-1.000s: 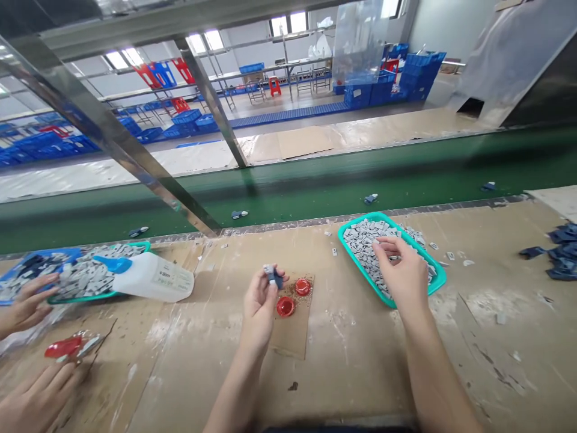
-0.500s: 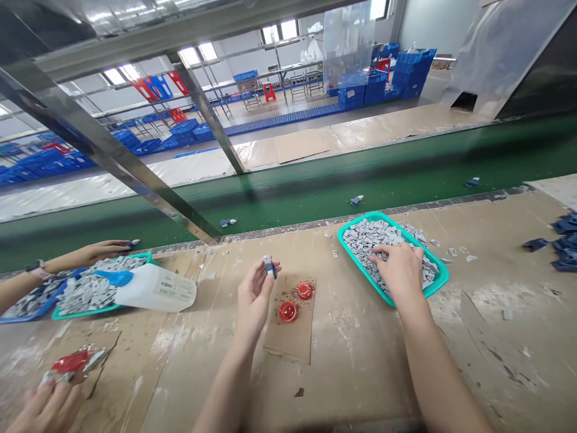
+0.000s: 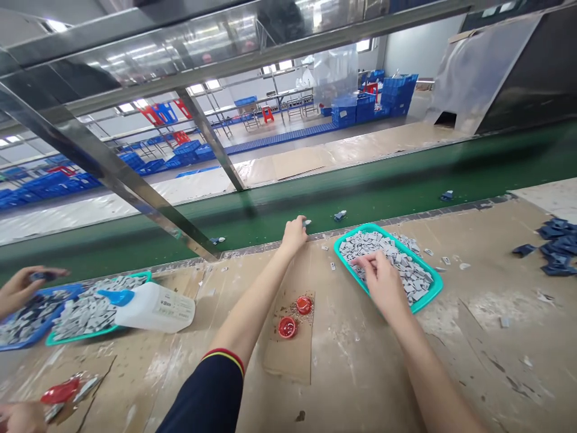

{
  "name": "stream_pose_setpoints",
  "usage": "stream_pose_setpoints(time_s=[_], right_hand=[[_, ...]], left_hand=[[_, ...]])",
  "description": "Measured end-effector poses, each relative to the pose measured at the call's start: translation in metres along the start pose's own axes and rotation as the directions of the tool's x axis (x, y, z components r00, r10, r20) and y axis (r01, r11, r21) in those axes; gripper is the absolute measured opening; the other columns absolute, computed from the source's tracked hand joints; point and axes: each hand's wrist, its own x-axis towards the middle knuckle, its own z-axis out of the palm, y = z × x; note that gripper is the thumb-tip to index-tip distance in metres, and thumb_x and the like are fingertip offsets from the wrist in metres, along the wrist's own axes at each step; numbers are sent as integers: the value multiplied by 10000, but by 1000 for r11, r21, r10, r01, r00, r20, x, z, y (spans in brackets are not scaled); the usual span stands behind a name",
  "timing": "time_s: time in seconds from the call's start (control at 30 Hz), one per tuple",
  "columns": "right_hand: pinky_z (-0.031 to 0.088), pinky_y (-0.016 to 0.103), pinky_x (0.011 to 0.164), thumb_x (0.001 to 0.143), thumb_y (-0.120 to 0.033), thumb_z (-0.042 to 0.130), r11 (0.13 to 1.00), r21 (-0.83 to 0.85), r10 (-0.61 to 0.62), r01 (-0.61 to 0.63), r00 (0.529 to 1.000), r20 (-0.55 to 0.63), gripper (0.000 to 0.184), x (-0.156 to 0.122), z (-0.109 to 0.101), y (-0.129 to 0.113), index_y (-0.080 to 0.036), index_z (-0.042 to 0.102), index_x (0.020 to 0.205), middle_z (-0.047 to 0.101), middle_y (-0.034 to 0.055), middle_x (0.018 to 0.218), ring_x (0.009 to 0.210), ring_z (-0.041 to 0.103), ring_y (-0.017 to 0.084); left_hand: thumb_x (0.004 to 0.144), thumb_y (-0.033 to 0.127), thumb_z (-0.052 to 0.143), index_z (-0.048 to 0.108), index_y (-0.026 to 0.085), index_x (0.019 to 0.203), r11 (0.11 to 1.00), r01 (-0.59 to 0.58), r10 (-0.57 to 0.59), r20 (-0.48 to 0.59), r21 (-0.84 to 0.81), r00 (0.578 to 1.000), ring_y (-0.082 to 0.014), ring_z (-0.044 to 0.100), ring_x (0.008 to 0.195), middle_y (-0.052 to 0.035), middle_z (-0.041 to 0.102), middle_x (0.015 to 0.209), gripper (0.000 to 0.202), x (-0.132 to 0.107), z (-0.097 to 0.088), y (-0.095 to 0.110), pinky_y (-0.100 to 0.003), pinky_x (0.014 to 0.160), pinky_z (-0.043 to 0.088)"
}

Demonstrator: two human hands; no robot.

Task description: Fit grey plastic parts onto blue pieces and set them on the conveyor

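Note:
My left hand (image 3: 295,236) is stretched out to the near edge of the green conveyor belt (image 3: 261,207). Its fingers are closed round a small dark blue and grey plastic part (image 3: 307,223), whose pale tip sticks out on the right. Over a turquoise tray (image 3: 436,288) of small grey plastic pieces (image 3: 412,273) is my right hand (image 3: 383,279), its thumb and fingers pinched together above the left side of the heap. What lies between those fingertips, if anything, I cannot make out. Two red dishes of something glossy, one nearer (image 3: 287,328) and one farther (image 3: 304,305), sit on cardboard between my arms.
Similar parts lie on the belt, one left (image 3: 217,240), one middle (image 3: 339,215), one right (image 3: 446,195). A white bottle (image 3: 169,307) lies against another grey-piece tray (image 3: 54,340). A co-worker's hand (image 3: 22,288) is at far left. Dark blue pieces (image 3: 559,243) are piled right.
My left hand has reached forward from near the red dishes to the belt with the part. My right hand has shifted slightly left over the tray. The co-worker's upper hand has drawn back left.

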Motion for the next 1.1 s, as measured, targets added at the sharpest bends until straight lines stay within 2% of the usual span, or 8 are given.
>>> stream_pose_setpoints(time_s=[0.17,0.37,0.53,0.8,0.83,0.9,1.0,1.1], right_hand=[[435,277,532,726,-476,660,821,515,47,-246,928,368,292,-25,34,-20,-202,572,772,689,46,710,578,572,161],[460,281,562,606,-420,766,747,487,164,-452,836,523,320,-38,53,-19,-140,661,721,695,66,646,551,584,149],[491,293,627,657,-448,723,769,435,167,-470,803,573,367,-38,53,-12,-130,689,837,722,104,762,651,640,175],[502,331,625,656,-465,713,863,368,120,-347,847,518,323,-46,71,-9,-156,699,750,719,106,722,703,663,240],[503,334,632,658,-467,711,863,366,119,-349,844,523,326,-46,72,-9,-156,698,754,720,108,722,705,665,241],[504,339,644,659,-467,711,862,362,123,-356,838,532,331,-46,74,-8,-153,694,763,722,112,725,711,668,244],[504,343,658,656,-451,719,858,354,133,-373,826,547,320,-46,76,-7,-150,688,761,723,115,730,713,668,243],[501,344,680,666,-432,718,854,351,138,-384,818,559,299,-47,76,-6,-151,686,761,721,113,748,725,664,238]], left_hand=[[871,326,521,579,153,1072,990,-111,100,114,92,988,-218,549,1042,-83,589,1120,272,37,27,34,-453,902,426],[852,307,556,566,144,1102,988,-127,106,224,83,969,-229,552,1043,-94,564,1168,299,59,60,59,-460,881,448],[833,157,555,583,114,1103,991,-122,132,218,-60,967,-256,521,1095,-139,560,1178,275,45,50,58,-440,930,410],[886,124,399,491,121,1199,885,-109,181,120,-452,976,-195,551,1093,-143,576,1215,326,-51,-31,59,-298,891,453],[896,155,402,483,146,1196,852,-106,188,110,-513,976,-194,543,1113,-137,564,1239,311,-69,-42,59,-297,891,458],[886,201,463,503,170,1151,625,-16,184,127,-780,975,-208,532,1134,-135,580,1217,270,-106,-62,56,-331,935,437],[844,240,555,551,192,1055,460,131,24,160,-878,987,-198,565,1078,-103,625,1125,217,-156,-82,51,-340,944,427],[773,230,652,576,191,931,430,195,-209,114,-881,971,-174,613,954,-56,655,960,179,-194,-92,42,-294,864,464]])
